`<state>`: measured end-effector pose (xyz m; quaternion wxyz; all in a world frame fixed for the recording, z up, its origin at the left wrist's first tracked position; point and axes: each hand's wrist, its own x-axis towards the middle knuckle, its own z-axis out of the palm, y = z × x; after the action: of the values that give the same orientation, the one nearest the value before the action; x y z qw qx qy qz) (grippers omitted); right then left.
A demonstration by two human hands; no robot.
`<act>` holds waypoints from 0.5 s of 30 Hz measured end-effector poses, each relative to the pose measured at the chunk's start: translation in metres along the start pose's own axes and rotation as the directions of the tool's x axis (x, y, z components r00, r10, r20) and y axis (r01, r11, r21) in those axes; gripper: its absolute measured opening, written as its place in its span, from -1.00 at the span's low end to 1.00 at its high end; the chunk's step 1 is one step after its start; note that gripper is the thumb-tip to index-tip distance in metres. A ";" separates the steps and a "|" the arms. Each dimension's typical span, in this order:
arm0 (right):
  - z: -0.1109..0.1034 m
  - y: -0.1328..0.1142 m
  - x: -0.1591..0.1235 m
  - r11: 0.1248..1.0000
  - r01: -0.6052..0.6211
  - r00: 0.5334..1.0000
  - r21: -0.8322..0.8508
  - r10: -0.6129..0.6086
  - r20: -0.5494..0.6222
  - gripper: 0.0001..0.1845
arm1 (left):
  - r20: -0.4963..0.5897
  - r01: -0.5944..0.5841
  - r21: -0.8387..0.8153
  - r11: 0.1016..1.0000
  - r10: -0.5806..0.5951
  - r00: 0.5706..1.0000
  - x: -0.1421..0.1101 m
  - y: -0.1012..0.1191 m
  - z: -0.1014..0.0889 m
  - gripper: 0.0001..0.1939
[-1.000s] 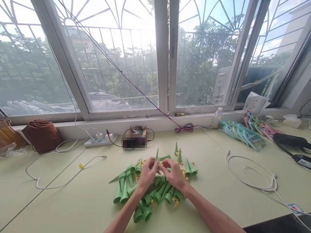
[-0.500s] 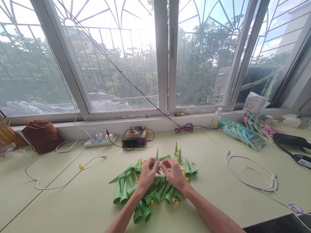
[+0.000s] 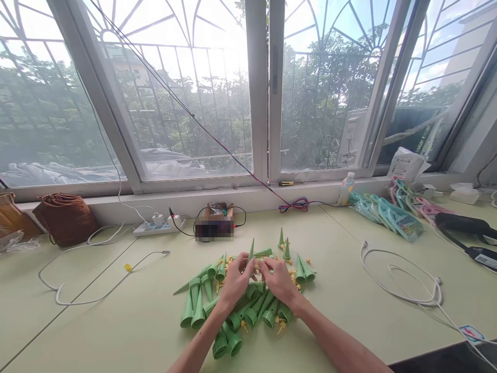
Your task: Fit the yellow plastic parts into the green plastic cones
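Over a pile of green plastic watering spikes (image 3: 253,312), my left hand (image 3: 236,277) is closed round one green watering spike (image 3: 251,249), its point up. Facing it, my right hand (image 3: 278,277) pinches a small yellow valve (image 3: 258,263) against that spike's side. Fingers hide most of the valve and the spike's lower part. Loose yellow valves (image 3: 281,326) lie among the pile. Behind the hands, two spikes with yellow pieces at their sides, including this upright spike (image 3: 287,249), stand on their wide ends. Another pair of spikes (image 3: 305,268) leans together to the right.
A white cable (image 3: 404,298) lies coiled at right, and another white cable (image 3: 83,300) curves at left. Toward the window are a power strip (image 3: 157,226), a small cardboard box (image 3: 220,210), bundled wire (image 3: 294,204), a bottle (image 3: 346,189) and packaged teal items (image 3: 392,215).
My right hand's fingers have shifted slightly at the valve. The left hand keeps the spike in nearly the same place, and the pile looks the same.
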<state>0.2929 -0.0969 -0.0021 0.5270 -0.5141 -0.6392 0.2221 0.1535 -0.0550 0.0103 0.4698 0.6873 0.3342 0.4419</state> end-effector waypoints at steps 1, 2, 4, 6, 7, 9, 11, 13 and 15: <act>0.000 -0.001 0.000 1.000 0.004 1.000 0.012 -0.004 -0.002 -0.57 | -0.005 0.003 0.000 1.000 -0.003 1.000 0.000 0.000 0.000 -0.77; -0.001 -0.002 0.000 1.000 0.009 1.000 0.030 -0.009 -0.003 -0.62 | -0.011 0.006 0.000 1.000 -0.006 1.000 -0.001 0.000 0.000 -0.77; -0.001 -0.004 0.000 0.998 0.022 1.000 0.052 -0.022 -0.001 -0.72 | -0.022 0.011 0.002 1.000 -0.011 1.000 -0.001 0.000 -0.001 -0.77; -0.002 -0.006 0.000 0.998 0.036 0.999 0.052 -0.036 0.003 -0.78 | -0.027 0.006 0.006 1.000 -0.006 1.000 -0.001 0.000 -0.002 -0.76; -0.002 -0.006 0.000 0.998 0.041 0.999 0.050 -0.042 0.005 -0.78 | -0.025 0.002 0.007 1.000 -0.001 1.000 -0.001 -0.001 -0.002 -0.76; -0.002 -0.006 0.000 0.998 0.046 0.999 0.050 -0.047 0.013 -0.77 | -0.021 -0.007 0.006 1.000 0.007 1.000 -0.001 -0.002 -0.002 -0.76; -0.002 -0.004 0.000 0.998 0.038 0.999 0.040 -0.039 0.019 -0.71 | -0.016 -0.012 0.001 1.000 0.012 1.000 0.000 -0.003 -0.001 -0.76; -0.001 -0.003 0.000 1.000 0.021 0.999 0.016 -0.022 0.025 -0.61 | -0.004 -0.013 -0.004 1.000 0.013 1.000 0.000 -0.003 -0.001 -0.76; -0.001 -0.002 0.000 1.000 0.006 1.000 0.001 -0.006 0.030 -0.54 | 0.006 -0.012 -0.007 1.000 0.012 1.000 0.000 -0.004 -0.001 -0.76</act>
<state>0.2931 -0.0980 -0.0003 0.5183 -0.5088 -0.6483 0.2285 0.1527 -0.0538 0.0068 0.4704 0.6891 0.3271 0.4438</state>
